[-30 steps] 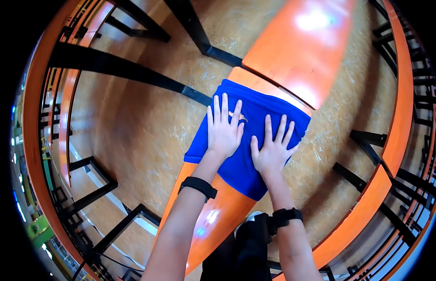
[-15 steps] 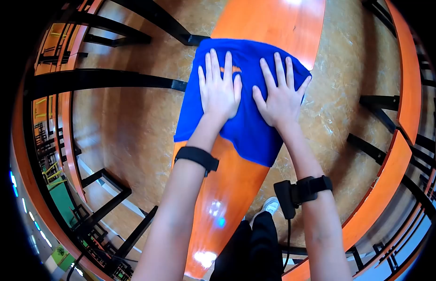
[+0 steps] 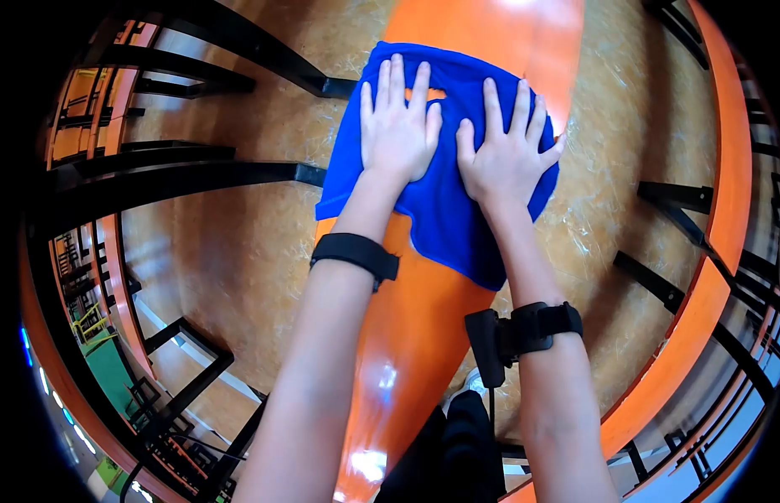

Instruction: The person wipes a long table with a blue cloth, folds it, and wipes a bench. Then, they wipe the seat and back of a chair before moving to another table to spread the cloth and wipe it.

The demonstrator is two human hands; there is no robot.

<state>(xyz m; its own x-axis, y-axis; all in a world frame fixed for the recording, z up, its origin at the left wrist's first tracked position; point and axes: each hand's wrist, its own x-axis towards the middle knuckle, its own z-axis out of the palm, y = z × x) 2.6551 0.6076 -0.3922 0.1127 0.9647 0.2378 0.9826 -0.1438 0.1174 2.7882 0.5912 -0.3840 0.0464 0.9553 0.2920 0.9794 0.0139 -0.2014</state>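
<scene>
A blue cloth [image 3: 453,226] lies spread across a narrow orange bench top [image 3: 407,327], with a small orange mark showing near its upper middle. My left hand [image 3: 400,130] rests flat on the cloth's left half, fingers apart and pointing away from me. On the right half, my right hand [image 3: 506,155] is pressed palm down with its fingers spread, the thumb toward the left hand. Neither hand grips anything. Slight wrinkles run through the cloth between and below the hands.
Black wrist straps sit on both forearms, the right one with a box [image 3: 488,348] and cable. Black metal legs [image 3: 197,176] stand at the left. Another orange bench [image 3: 675,335] curves along the right. My dark-trousered legs [image 3: 457,453] are below.
Both hands stay on the cloth. The cloth's far edge sits higher in view, and its right corner has shifted down. My right fingers now point more straight ahead.
</scene>
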